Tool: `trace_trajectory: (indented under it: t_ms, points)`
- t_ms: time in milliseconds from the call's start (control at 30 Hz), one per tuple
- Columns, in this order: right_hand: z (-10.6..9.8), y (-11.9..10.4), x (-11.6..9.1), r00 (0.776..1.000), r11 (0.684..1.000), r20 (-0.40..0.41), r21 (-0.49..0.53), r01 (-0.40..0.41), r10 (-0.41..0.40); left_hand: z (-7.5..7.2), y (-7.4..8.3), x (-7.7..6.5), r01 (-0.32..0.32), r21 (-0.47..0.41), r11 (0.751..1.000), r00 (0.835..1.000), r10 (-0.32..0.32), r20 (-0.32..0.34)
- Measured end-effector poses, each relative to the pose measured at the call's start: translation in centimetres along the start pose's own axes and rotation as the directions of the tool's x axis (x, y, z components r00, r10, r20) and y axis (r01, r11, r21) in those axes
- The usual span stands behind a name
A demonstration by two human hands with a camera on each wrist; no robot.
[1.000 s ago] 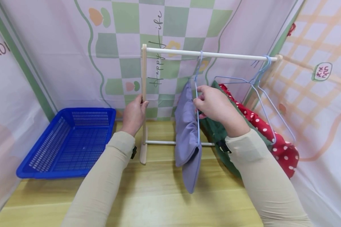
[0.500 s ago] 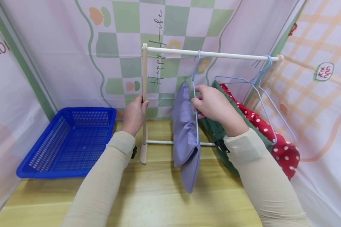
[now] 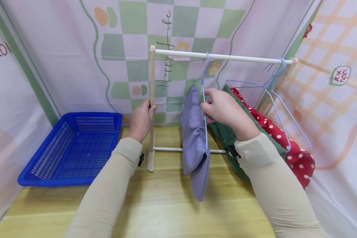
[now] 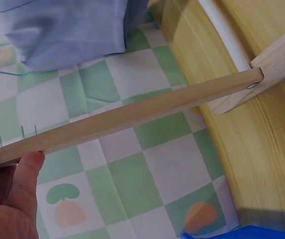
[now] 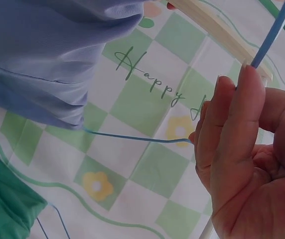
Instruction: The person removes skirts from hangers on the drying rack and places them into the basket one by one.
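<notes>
One blue hanger [image 5: 273, 35], within right grip [image 5: 252, 154]

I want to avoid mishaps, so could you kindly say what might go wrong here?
The grey-purple cloth garment might slide off its thin blue wire hanger, since its near end droops. If the right hand tugs, the light-wood rack with white rails could shift, though the left hand grips its upright.

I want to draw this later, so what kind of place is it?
Probably a small booth for hanging laundry. Printed sheets stand behind and on both sides of a table, which holds a rack hung with cloth items and a blue basket.
</notes>
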State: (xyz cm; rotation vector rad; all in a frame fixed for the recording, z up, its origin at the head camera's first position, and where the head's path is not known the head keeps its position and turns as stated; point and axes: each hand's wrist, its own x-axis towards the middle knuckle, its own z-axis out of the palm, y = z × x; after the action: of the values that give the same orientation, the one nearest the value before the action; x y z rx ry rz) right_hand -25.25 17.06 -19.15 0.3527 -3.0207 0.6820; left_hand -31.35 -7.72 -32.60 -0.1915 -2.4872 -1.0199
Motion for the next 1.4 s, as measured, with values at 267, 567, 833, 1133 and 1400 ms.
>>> trace_trajectory:
  t_ms: [267,567,833,1133,1400]
  points:
    - [0.1,0.2,0.5,1.0,0.998,-0.008,0.055,0.01,-0.01,0.0,0.1,-0.1,0.01,-0.003,1.0,1.0,-0.01,0.007]
    - [0.2,0.4,1.4,1.0,0.991,-0.015,0.135,-0.002,0.004,0.1,0.1,0.0,0.005,0.005,1.0,1.0,-0.005,-0.002]
    - [0.3,0.5,1.9,1.0,0.986,-0.012,0.167,-0.02,0.022,0.1,0.0,0.0,-0.007,0.01,1.0,1.0,0.007,-0.01]
    - [0.3,0.6,2.5,0.999,0.982,-0.014,0.188,-0.03,0.033,0.2,0.0,-0.1,-0.009,-0.001,1.0,1.0,0.009,-0.009]
    - [0.3,0.8,3.3,0.998,0.975,-0.042,0.221,-0.027,0.038,0.3,-0.1,0.1,-0.02,-0.006,1.0,1.0,0.02,-0.019]
